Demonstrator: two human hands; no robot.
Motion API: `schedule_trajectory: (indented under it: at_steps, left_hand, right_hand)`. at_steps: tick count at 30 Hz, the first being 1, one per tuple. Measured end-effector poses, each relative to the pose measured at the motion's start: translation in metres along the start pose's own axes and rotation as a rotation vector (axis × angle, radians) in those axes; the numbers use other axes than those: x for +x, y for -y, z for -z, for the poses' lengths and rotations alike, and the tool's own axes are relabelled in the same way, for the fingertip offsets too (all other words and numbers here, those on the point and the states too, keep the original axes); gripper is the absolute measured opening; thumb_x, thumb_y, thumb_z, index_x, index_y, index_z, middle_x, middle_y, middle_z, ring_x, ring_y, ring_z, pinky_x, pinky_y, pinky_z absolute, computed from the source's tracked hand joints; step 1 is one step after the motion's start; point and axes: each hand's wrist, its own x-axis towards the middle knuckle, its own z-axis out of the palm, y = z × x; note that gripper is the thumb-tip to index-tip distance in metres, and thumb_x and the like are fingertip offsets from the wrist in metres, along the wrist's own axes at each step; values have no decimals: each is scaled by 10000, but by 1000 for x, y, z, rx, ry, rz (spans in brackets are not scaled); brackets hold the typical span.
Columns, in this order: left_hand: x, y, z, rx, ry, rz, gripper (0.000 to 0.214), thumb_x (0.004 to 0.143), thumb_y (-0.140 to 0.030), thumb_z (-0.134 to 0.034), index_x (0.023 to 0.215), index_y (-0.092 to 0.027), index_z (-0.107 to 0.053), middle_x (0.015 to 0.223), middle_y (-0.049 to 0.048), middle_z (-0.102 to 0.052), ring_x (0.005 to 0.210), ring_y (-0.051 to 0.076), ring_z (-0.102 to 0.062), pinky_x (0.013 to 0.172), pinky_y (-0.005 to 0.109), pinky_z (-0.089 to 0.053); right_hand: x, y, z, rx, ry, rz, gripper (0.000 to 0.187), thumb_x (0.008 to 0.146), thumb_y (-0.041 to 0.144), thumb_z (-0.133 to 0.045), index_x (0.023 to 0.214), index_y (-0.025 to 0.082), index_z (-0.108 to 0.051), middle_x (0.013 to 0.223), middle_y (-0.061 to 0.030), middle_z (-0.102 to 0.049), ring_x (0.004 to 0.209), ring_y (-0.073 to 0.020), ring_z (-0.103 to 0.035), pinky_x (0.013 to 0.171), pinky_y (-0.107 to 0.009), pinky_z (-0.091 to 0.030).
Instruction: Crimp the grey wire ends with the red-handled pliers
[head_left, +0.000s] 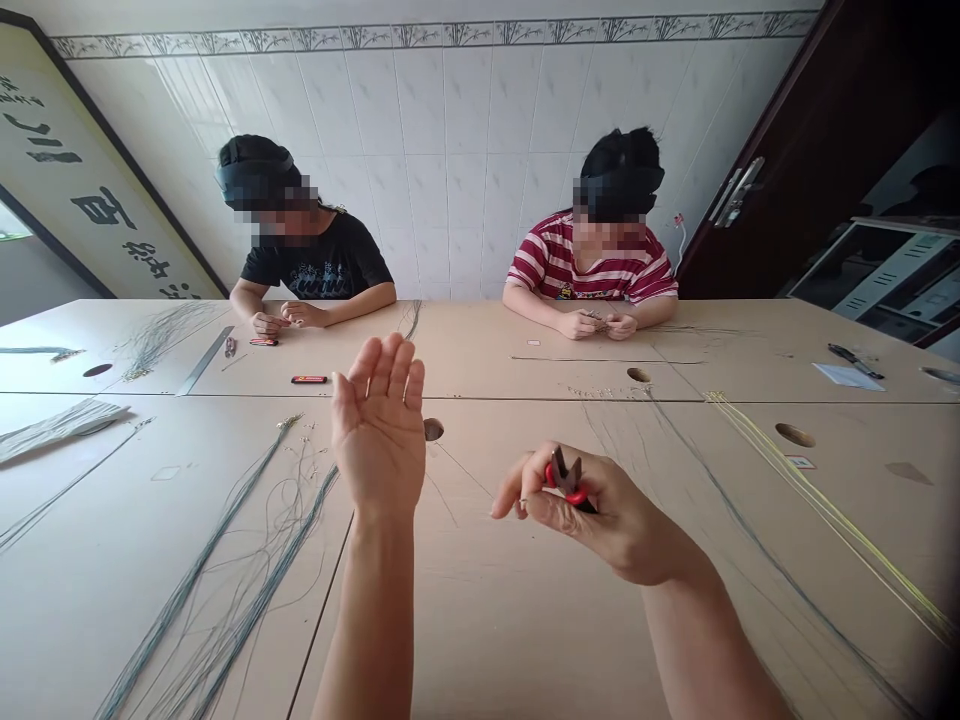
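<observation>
While the left hand (379, 430) hung open, palm showing, over the table's (525, 620) middle, the right hand (600, 515) gripped small pliers (568, 478): red handles, dark tips pointing up. Grey wire bundles (185, 585) lay toward the left edge.

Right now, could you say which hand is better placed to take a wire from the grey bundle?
Probably left: the left hand is open, empty, nearer the grey bundle; right hand grips red pliers.
</observation>
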Motion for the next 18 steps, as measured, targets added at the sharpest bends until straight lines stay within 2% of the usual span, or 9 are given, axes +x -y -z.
schedule_trajectory:
  at_steps: [2,4,7,10,13,16,18]
  left_hand:
    - [1,9,1,135,39,19,404,977,-444,-370,979,-176,-672,1117,92,-712,1071,171,-652,930,290,-503]
    - [0,22,1,318,135,78,420,958,-476,-396,966,-153,-664,1031,112,-732,975,185,-682,862,296,-519]
    - [-9,40,0,619,426,252,451,940,-511,-417,913,-128,-654,891,113,-738,770,169,-680,714,272,-511]
    - [-22,48,1,786,707,446,476,944,-528,-395,802,-133,-620,720,80,-705,557,123,-586,557,239,-434]
    - [-36,43,5,796,813,614,528,962,-533,-329,713,-142,-582,571,34,-626,423,77,-438,467,219,-333]
    - [-51,35,3,682,914,786,534,964,-519,-340,673,-137,-573,493,2,-549,376,55,-341,434,205,-290]
    - [-61,33,-3,529,1009,945,543,950,-544,-354,678,-134,-585,475,0,-532,345,56,-343,394,204,-274]
  right_hand:
    - [-3,4,1,-46,7,-19,245,921,432,-534,809,214,-528,908,-89,-713,785,-190,-640,679,-350,-524]
    - [-5,6,5,-53,-21,8,243,923,433,-529,814,216,-531,919,-87,-713,811,-198,-647,721,-372,-536]
    - [-5,3,15,-62,-150,80,231,936,421,-514,828,218,-538,970,-86,-705,856,-199,-638,780,-383,-527]
    - [-2,-6,27,-115,-393,104,233,936,418,-518,817,220,-543,1004,-72,-688,835,-181,-606,793,-362,-499]
    - [3,-16,36,-115,-595,113,226,923,407,-543,801,218,-523,984,-52,-672,806,-163,-580,781,-335,-476]
    - [10,-23,39,-136,-709,134,211,918,385,-553,803,210,-523,940,-40,-656,790,-148,-572,766,-314,-470]
    - [15,-27,38,-146,-752,170,198,920,368,-552,809,207,-527,915,-31,-650,795,-141,-574,756,-300,-464]
